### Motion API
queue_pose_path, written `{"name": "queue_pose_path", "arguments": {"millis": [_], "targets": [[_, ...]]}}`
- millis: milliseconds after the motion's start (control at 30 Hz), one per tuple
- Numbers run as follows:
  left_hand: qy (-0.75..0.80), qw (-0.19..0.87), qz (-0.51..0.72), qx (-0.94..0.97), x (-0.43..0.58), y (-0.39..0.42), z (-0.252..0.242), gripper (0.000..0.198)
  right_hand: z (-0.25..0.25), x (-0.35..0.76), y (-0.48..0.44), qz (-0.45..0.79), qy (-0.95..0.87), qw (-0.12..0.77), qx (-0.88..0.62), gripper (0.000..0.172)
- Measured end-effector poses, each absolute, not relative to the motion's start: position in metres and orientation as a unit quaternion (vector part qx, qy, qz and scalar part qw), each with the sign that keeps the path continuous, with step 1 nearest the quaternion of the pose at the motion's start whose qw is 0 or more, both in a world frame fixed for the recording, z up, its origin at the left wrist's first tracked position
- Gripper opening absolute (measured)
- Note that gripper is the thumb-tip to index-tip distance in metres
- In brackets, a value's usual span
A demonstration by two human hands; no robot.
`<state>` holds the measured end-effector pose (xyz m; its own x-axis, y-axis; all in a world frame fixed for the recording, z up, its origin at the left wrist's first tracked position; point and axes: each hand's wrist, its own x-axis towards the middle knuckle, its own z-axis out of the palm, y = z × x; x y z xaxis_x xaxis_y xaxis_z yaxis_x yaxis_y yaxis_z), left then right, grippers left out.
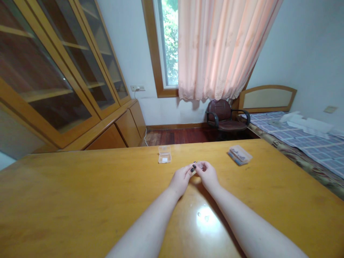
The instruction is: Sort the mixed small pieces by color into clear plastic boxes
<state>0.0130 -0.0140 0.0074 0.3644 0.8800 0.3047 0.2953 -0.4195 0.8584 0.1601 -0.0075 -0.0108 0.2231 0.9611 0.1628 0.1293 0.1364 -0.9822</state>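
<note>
Over the wooden table (80, 200), the left hand (180, 179) and right hand (209, 175) meet, their fingers pinching a small pale object (194, 172) between them. Beyond them, an open clear box (165, 157) sits leftward and a plastic case (240, 155) rightward, with an armchair (221, 113) past the table's far edge

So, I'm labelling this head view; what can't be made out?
Head view:
Small held item: mostly hidden by left hand and right hand.
White piece in open plastic box: any print too small.
Plastic case at right: what's inside, blurred.
Bed: cut off by right edge.
</note>
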Motion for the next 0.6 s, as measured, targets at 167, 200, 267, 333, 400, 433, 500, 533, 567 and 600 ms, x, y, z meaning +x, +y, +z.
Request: {"name": "queue_pose_path", "arguments": {"millis": [167,200,267,333,400,433,500,533,567,600], "targets": [[0.441,0.285,0.349,0.776,0.0113,-0.0151,0.0094,0.035,-0.007,0.1593,-0.0091,0.373,-0.497,0.548,-0.56,0.035],[0.449,0.268,0.338,0.782,0.011,-0.0153,0.0097,0.035,-0.0062,0.1593,-0.0094,0.371,-0.497,0.545,-0.563,0.035],[0.463,0.241,0.322,0.79,0.0109,-0.0157,0.0103,0.035,-0.0052,0.1592,-0.0098,0.369,-0.498,0.539,-0.571,0.035],[0.476,0.223,0.312,0.791,0.0115,-0.0162,0.011,0.035,-0.0054,0.1592,-0.0097,0.374,-0.498,0.532,-0.573,0.035],[0.486,0.211,0.303,0.792,0.0124,-0.0167,0.0115,0.035,-0.0069,0.1591,-0.0089,0.378,-0.494,0.529,-0.577,0.036],[0.49,0.206,0.298,0.793,0.0128,-0.0169,0.0116,0.035,-0.008,0.1591,-0.0085,0.38,-0.492,0.528,-0.579,0.037],[0.497,0.198,0.292,0.793,0.0134,-0.017,0.0114,0.035,-0.0105,0.159,-0.0075,0.38,-0.485,0.528,-0.584,0.038],[0.5,0.196,0.291,0.792,0.0137,-0.0169,0.0111,0.034,-0.0117,0.1589,-0.0071,0.38,-0.482,0.529,-0.586,0.039],[0.504,0.194,0.291,0.79,0.0138,-0.0167,0.0106,0.034,-0.0128,0.1588,-0.0068,0.38,-0.48,0.531,-0.586,0.04],[0.507,0.194,0.293,0.787,0.0139,-0.0163,0.0102,0.034,-0.0138,0.1587,-0.0066,0.378,-0.478,0.533,-0.587,0.041]]}}
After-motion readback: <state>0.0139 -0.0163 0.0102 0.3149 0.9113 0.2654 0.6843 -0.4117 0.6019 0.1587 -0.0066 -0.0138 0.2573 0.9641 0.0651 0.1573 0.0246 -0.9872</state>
